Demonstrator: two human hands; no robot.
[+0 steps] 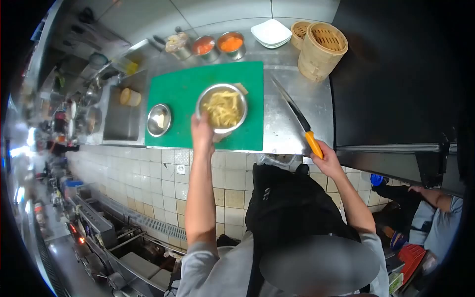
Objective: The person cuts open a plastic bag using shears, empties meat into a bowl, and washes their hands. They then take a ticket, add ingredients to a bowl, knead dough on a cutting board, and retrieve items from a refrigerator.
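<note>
My left hand (pixel 202 133) grips the near left rim of a round metal bowl (pixel 200 101), its thumb over the edge. Pale yellow strips of cut food (pixel 223 109) fill the bowl, which is over the green cutting board (pixel 170 84). My right hand (pixel 324 157) is closed around the yellow handle of a long kitchen knife (pixel 296 111). The blade points away to the upper left, over the steel counter right of the board. On the board's left part stands a smaller metal bowl (pixel 159 120) with a pale piece inside. Pale scraps (pixel 241 88) show beside the larger bowl.
Metal containers of orange food (pixel 231 45) and reddish food (pixel 204 48) line the back, beside stacked white plates (pixel 271 33). Bamboo steamers (pixel 321 52) stand at the back right. A sink (pixel 120 116) lies left of the board. Another person (pixel 428 218) is at lower right.
</note>
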